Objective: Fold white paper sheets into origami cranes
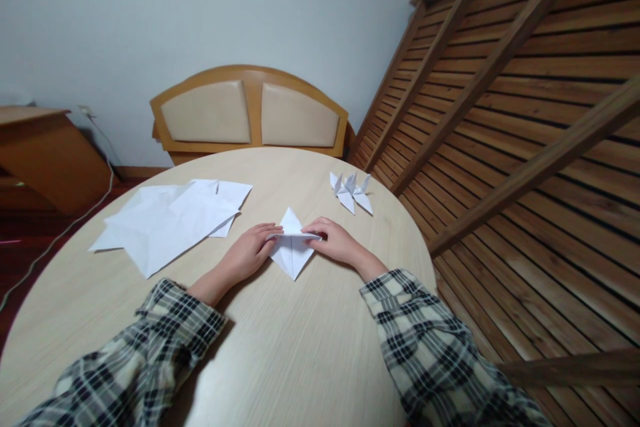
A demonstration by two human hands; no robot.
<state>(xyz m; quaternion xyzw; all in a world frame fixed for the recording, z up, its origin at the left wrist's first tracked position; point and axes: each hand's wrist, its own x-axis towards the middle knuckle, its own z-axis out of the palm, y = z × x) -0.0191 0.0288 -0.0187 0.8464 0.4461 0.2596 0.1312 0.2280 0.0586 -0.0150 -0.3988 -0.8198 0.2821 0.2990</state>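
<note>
A white folded paper (293,257) lies on the round table in front of me, diamond-shaped, with a crease down its middle and a flap standing across its width. My left hand (253,248) pinches the flap's left corner between thumb and fingers. At the right corner, my right hand (331,239) grips the same flap, thumb below and fingers on top. Several small folded paper figures with pointed tips (351,192) stand close together beyond my right hand. Left of my left hand, loose white paper sheets (170,220) overlap in a spread pile.
The round light-wood table (280,360) fills the foreground. Behind it stands a wooden headboard with two beige panels (205,113). A slatted wooden frame (500,147) leans along the right side. At far left are a brown desk (40,153) and a pale cable (65,233).
</note>
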